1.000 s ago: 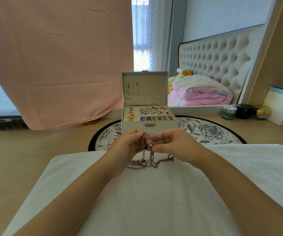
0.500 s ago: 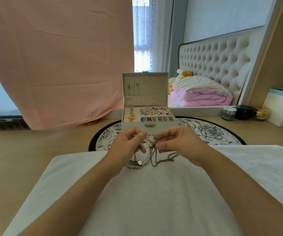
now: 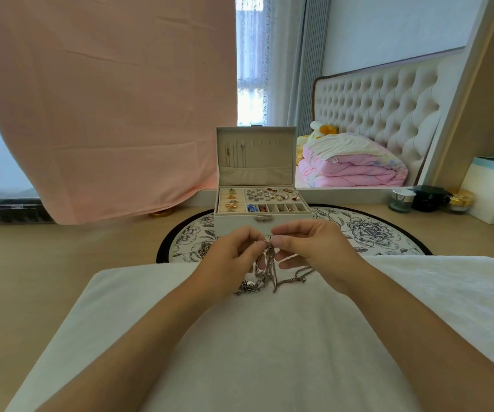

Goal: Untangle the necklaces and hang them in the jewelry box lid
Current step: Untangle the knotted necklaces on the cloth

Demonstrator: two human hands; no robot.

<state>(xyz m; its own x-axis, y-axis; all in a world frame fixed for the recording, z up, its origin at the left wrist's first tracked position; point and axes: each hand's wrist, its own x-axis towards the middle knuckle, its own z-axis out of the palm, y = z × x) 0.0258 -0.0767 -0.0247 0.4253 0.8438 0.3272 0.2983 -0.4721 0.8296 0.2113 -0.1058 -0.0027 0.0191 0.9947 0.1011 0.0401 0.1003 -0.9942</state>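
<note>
Left hand and right hand pinching tangled necklaces; seemingly few chains hung in far lid.

Two bare forearms enter from the lower corners of the frame and narrow toward the middle. Neither carries a sleeve, cuff, watch, bracelet or strap anywhere along its visible length. The left hand, just left of centre, and the right hand, just right of centre, are ungloved, and no ring shows on any visible finger. The nails that show are short and unpainted. No other part of the person appears.
</note>
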